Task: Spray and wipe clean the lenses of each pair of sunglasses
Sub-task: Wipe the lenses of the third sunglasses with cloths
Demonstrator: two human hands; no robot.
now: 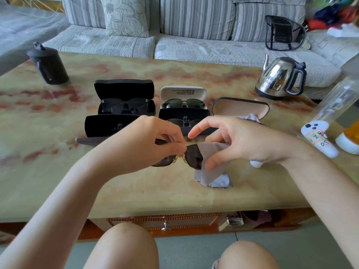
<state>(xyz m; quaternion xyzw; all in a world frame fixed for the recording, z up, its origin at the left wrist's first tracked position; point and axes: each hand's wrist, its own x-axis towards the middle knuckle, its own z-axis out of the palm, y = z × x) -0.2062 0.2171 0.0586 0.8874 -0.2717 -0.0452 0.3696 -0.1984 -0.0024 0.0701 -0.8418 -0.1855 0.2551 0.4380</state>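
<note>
head view: left hand (155,140) pinches sunglasses (193,156) at bridge, right hand (239,140) pinches cloth (209,175) over one lens.

Bare forearms (87,181), bare left hand (155,140), bare right hand (242,140), bare knees (126,247)

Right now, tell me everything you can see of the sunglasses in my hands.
The sunglasses have dark brownish lenses in a thin frame with yellowish nose pads at the bridge. They are held over the table. The left hand pinches them near the bridge and hides part of one lens. The right hand holds a grey cloth folded over the outer edge of the other lens. A dark temple arm shows beside the left hand.
</note>
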